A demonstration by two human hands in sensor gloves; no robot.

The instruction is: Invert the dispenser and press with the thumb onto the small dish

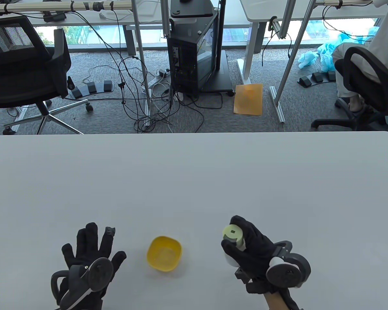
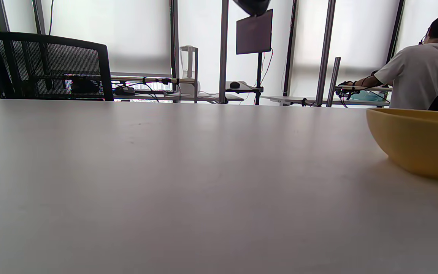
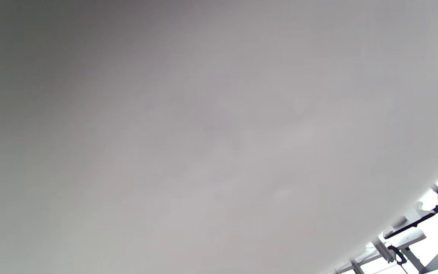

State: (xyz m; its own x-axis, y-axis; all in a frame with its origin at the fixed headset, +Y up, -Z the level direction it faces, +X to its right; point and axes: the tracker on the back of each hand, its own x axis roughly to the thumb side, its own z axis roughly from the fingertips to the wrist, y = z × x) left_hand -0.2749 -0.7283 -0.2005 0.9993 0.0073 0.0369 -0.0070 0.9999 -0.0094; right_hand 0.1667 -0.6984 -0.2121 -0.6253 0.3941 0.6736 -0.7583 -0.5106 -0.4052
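A small yellow dish (image 1: 164, 253) sits on the white table near the front, between my hands. Its side also shows at the right edge of the left wrist view (image 2: 418, 140). My right hand (image 1: 245, 245) grips a small pale green and white dispenser (image 1: 232, 237), held right of the dish with its green top facing up toward the camera. My left hand (image 1: 92, 252) rests flat on the table left of the dish, fingers spread and holding nothing. The right wrist view shows only bare table surface.
The white table (image 1: 194, 180) stretches far ahead of my hands. Beyond its far edge are an office chair (image 1: 22, 67), floor cables and a black cabinet (image 1: 194, 55). A seated person (image 2: 420, 72) is at the far right.
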